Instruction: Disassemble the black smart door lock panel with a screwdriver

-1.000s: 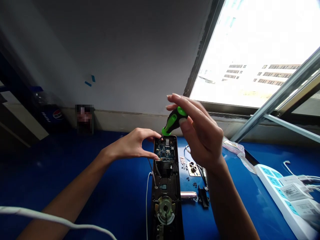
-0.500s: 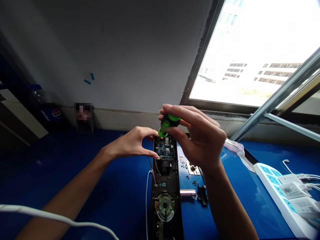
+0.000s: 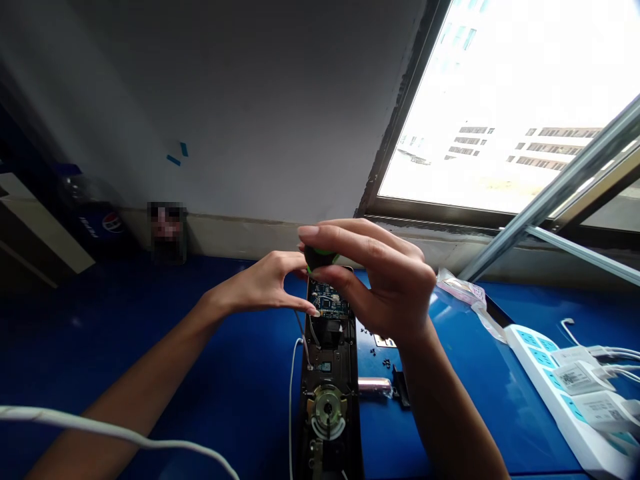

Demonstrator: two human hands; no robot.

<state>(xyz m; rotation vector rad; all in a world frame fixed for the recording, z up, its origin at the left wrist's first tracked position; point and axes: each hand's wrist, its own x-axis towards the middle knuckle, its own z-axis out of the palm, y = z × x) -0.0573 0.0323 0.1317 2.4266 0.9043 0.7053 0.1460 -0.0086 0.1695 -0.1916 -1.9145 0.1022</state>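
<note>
My right hand (image 3: 383, 277) is closed around a black-and-green screwdriver (image 3: 320, 259) over the top end of a long black housing, which looks like an opened door lock (image 3: 313, 393). Its tip is hidden. My left hand (image 3: 267, 283) spans the left side of the blue circuit board (image 3: 334, 305) in that housing. The thumb presses near the board's lower left corner, while the fingers at the upper edge are partly hidden. Lower in the housing sits a round metal mechanism (image 3: 329, 407). Thin wires run along the left side.
Right of the housing lie small black screws (image 3: 387, 363), a pinkish cylinder (image 3: 375, 387) in clear wrap and a black plastic part (image 3: 401, 387). A white power strip (image 3: 543, 393) with plugged-in adapters stands further right. A white cable (image 3: 115, 435) crosses my left forearm.
My right hand has moved left and slightly down with the screwdriver, toward the board's upper left corner. My left hand has stayed in nearly the same place.
</note>
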